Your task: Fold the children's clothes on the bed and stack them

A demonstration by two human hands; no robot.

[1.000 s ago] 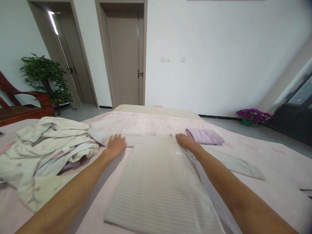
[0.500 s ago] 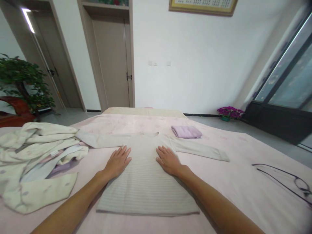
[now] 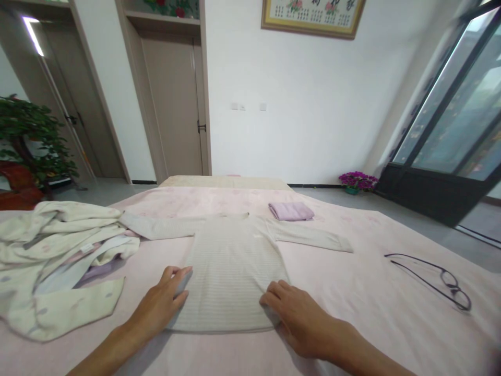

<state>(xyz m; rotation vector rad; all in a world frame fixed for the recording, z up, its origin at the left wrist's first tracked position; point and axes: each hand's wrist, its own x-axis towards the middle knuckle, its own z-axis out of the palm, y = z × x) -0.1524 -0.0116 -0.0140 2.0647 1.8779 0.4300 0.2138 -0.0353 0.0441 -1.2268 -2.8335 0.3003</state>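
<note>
A pale grey, finely striped long-sleeved shirt (image 3: 230,266) lies spread on the pink bed cover, collar away from me and both sleeves out to the sides. At its lower left edge rests my left hand (image 3: 166,292), with thumb and fingers apart. My right hand (image 3: 295,316) is at the lower right edge, its fingers bent and closed over the fabric; its thumb is mostly hidden. The left cuff touches a rumpled heap of cream patterned clothes (image 3: 74,224). Beyond the right sleeve sits a folded lilac cloth (image 3: 291,211).
Eyeglasses (image 3: 450,287) lie with their arms unfolded on the pink cover (image 3: 352,313) at the right. Past the bed are a pot of magenta flowers (image 3: 358,181), a closed door (image 3: 170,104) and a leafy plant (image 3: 27,136) at the far left.
Both hands have slid from flat on the upper sides of the shirt down towards its hem. The right fingers have bent, and the hem looks narrower. The view has tilted up slightly.
</note>
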